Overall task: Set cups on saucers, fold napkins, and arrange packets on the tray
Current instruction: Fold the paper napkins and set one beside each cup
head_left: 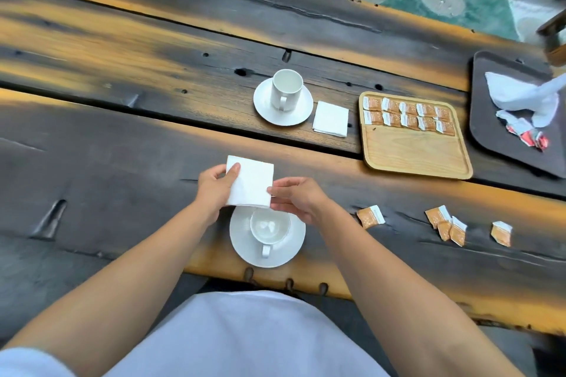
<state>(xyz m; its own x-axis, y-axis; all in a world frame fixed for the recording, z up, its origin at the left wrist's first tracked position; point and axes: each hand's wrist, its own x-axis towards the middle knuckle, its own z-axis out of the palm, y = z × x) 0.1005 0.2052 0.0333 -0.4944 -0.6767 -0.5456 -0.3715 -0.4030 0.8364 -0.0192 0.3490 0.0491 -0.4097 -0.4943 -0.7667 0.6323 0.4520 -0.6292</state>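
Observation:
Both hands hold a folded white napkin (252, 182) just above the table. My left hand (214, 190) grips its left edge with the thumb on top, and my right hand (298, 197) pinches its right edge. Below the napkin a white cup (269, 228) stands on a saucer (294, 246). Farther back a second cup (286, 89) sits on its saucer (303, 107), with another folded napkin (330, 118) beside it. A wooden tray (413, 153) carries two rows of orange packets (407, 115). Several loose orange packets (444, 223) lie on the table at the right.
A dark tray (490, 131) at the far right holds a crumpled white cloth (526, 95) and torn red-and-white wrappers (526, 135). The table's near edge runs just below the near saucer. Chairs and a green rug lie beyond the far edge.

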